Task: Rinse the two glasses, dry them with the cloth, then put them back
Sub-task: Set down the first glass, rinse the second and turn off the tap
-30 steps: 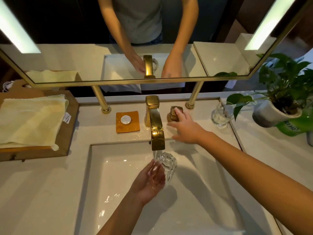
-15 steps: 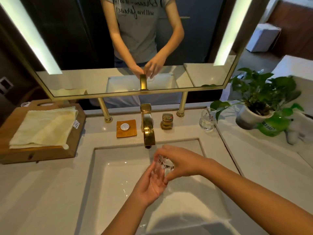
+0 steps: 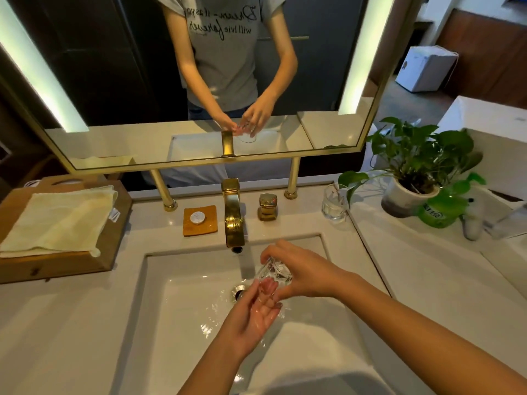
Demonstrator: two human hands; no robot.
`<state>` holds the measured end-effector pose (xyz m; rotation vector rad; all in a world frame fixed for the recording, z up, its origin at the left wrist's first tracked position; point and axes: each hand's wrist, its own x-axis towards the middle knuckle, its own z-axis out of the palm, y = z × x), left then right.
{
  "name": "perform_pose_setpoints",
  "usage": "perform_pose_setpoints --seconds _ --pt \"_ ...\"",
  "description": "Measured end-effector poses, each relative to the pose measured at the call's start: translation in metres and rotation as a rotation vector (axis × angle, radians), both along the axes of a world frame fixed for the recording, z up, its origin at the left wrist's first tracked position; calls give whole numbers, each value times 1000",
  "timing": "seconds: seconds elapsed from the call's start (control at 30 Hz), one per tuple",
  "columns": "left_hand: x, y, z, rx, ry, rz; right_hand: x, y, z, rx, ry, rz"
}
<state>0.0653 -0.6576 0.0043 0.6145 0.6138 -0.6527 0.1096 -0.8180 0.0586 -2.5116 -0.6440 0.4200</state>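
Glass (image 3: 274,273): tilted over sink (image 3: 176,280), R hand (image 3: 303,273) fingers curled round it.
L hand (image 3: 253,320): at glass's 7 o'clock, fingers straight, tips touching it.
Cloth (image 3: 57,220): 10 o'clock, L hand nearer.

T-shirt (image 3: 225,67) print: "will" legible (rest garbled); green label (image 3: 433,213) unreadable.

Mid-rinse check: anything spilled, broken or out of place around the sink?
Nothing stands out. The right hand grips the glass over the sink, splashes lie only in it, the other glass stands upright by the plant, the cloth lies folded.
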Motion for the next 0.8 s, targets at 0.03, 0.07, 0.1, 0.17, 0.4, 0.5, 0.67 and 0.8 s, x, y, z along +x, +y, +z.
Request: perform_pose_setpoints --seconds 0.03,0.07,0.1,0.17,0.4,0.5,0.67,0.8 --pt "3 -2 -1 28 -28 3 0 -2 -4 26 24 -30" --pt "6 -2 -3 62 -70 -4 -1 -5 -8 58 51 -67" --pt "10 -3 -3 115 -127 -31 0 -9 -13 86 74 -105" --pt "20 -4 1 318 -269 -164 1 -17 -23 118 109 -151" --pt "57 -32 21 959 -801 -670 9 -45 -67 147 219 -286" --pt "80 -53 24 1332 -1074 -834 19 -49 -72 246 135 -432" --pt "117 -84 28 1688 -1389 -967 52 -52 -76 452 89 -682" --pt "143 -106 25 1816 -1443 -1080 81 -58 -88 482 101 -782"
